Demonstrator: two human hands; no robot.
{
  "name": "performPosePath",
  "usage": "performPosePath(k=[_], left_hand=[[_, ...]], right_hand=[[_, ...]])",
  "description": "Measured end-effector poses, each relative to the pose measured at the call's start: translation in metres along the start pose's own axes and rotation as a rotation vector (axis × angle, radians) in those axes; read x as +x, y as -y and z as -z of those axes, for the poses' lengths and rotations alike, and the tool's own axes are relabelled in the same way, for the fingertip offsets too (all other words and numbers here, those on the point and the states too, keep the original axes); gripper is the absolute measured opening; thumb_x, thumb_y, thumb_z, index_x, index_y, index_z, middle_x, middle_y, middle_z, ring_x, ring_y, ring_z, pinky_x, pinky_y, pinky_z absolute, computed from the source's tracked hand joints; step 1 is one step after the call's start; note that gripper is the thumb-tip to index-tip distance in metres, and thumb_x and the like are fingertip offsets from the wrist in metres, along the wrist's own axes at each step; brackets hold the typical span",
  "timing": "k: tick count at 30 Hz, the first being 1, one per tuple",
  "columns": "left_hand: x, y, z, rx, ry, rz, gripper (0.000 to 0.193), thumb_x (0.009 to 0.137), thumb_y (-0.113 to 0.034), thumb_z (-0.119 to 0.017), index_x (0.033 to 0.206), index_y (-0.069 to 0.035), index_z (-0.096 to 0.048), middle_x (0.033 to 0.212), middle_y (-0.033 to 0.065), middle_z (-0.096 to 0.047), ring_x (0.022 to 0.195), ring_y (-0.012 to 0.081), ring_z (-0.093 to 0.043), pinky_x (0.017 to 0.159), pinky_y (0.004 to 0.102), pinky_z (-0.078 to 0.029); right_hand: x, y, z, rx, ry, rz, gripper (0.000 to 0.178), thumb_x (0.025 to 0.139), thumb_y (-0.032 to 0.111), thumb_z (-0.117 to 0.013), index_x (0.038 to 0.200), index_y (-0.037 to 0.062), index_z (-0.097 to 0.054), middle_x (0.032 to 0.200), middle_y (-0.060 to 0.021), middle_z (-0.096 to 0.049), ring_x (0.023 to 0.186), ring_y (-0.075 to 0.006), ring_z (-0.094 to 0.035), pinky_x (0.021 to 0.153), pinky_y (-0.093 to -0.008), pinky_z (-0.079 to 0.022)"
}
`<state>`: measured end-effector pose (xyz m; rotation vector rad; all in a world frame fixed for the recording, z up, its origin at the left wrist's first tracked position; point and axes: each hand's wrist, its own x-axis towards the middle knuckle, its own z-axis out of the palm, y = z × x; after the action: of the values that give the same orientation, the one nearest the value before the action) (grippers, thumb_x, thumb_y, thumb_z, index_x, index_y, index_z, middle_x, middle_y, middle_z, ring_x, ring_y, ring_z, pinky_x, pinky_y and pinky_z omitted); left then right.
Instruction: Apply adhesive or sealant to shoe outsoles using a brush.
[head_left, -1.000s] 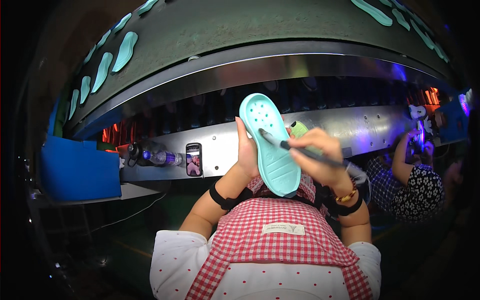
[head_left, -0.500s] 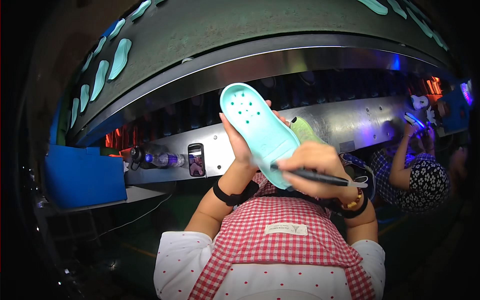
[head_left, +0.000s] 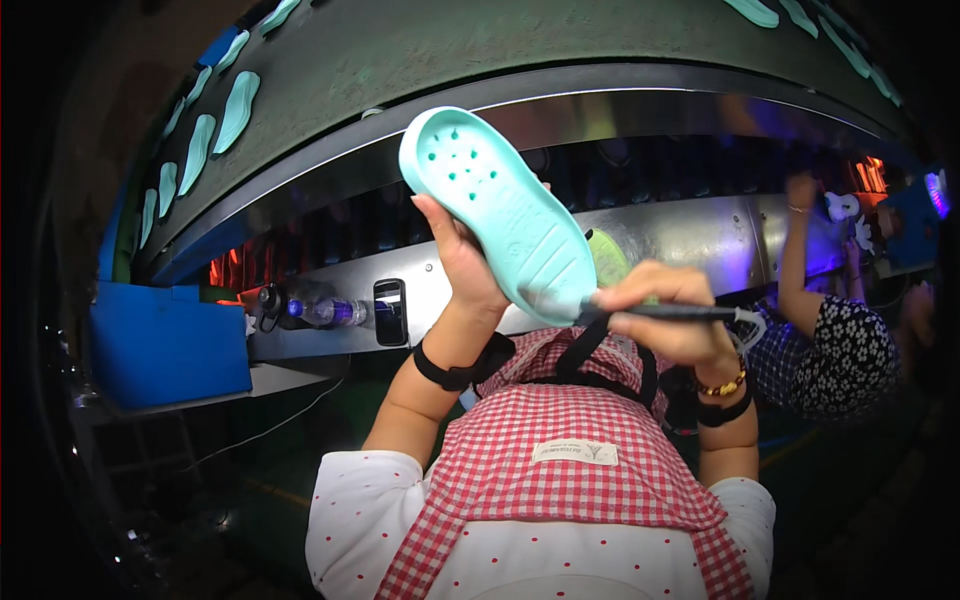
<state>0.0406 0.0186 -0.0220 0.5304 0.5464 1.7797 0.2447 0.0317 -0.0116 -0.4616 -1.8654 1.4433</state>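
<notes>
My left hand (head_left: 468, 262) grips a mint-green shoe sole (head_left: 505, 225) from below and its left side. The sole is tilted, its wider end with several small dark holes up and to the left. My right hand (head_left: 672, 312) is closed around a black-handled brush (head_left: 690, 313). Motion smears the brush's tip, which is at the sole's lower end near my body; I cannot tell whether it touches. Behind the sole, a yellow-green rounded object (head_left: 608, 258) is partly hidden.
Beyond a metal ledge (head_left: 680, 85), a dark belt (head_left: 430, 50) carries several mint soles (head_left: 237, 112). A phone (head_left: 390, 312), a bottle (head_left: 330, 312) and a blue box (head_left: 170, 345) stand to the left. A co-worker's arm (head_left: 800, 250) reaches in at the right, near purple light.
The sole and my left hand have moved up and to the left. My right hand with the brush has shifted right, to the sole's lower end. The co-worker's arm has moved up.
</notes>
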Motion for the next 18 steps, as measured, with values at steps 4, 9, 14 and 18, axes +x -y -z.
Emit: performPosePath(k=[4, 9, 14, 18], left_hand=[[0.006, -0.011, -0.005, -0.121, 0.137, 0.001, 0.082, 0.075, -0.072, -0.028, 0.115, -0.002, -0.043, 0.103, 0.0142, -0.053, 0.093, 0.0284, -0.054, 0.089, 0.0458, -0.040], [-0.006, -0.014, -0.022, -0.123, 0.048, 0.156, 0.066, 0.086, -0.050, -0.028, 0.129, -0.001, -0.031, 0.126, 0.0189, -0.041, 0.112, 0.0377, -0.043, 0.098, 0.0502, -0.030], [-0.029, -0.001, -0.020, -0.358, 0.111, 0.206, 0.061, 0.087, -0.048, -0.027, 0.130, -0.005, -0.032, 0.127, 0.0176, -0.041, 0.112, 0.0371, -0.043, 0.096, 0.0552, -0.029], [-0.027, -0.008, -0.019, -0.337, 0.082, 0.203, 0.061, 0.089, -0.045, -0.022, 0.126, 0.001, -0.034, 0.115, 0.0212, -0.049, 0.101, 0.0366, -0.052, 0.089, 0.0471, -0.040]], right_hand=[[0.001, -0.001, 0.003, 0.331, -0.005, -0.032, 0.017, 0.065, -0.001, -0.063, 0.081, -0.0002, -0.063, 0.088, -0.0131, -0.064, 0.092, -0.0242, -0.055, 0.086, -0.0343, -0.041], [0.011, -0.001, -0.016, 0.837, -0.218, -0.194, 0.015, 0.075, 0.000, -0.057, 0.090, -0.0028, -0.055, 0.095, -0.0190, -0.059, 0.090, -0.0230, -0.058, 0.083, -0.0349, -0.047], [0.004, 0.008, -0.031, 0.375, -0.247, -0.105, 0.016, 0.075, -0.003, -0.058, 0.091, -0.0038, -0.058, 0.094, -0.0151, -0.060, 0.084, -0.0179, -0.059, 0.077, -0.0268, -0.046], [0.012, 0.013, -0.024, 0.271, -0.224, -0.008, 0.017, 0.071, -0.006, -0.058, 0.088, -0.0028, -0.061, 0.091, -0.0137, -0.062, 0.083, -0.0180, -0.059, 0.075, -0.0274, -0.046]])
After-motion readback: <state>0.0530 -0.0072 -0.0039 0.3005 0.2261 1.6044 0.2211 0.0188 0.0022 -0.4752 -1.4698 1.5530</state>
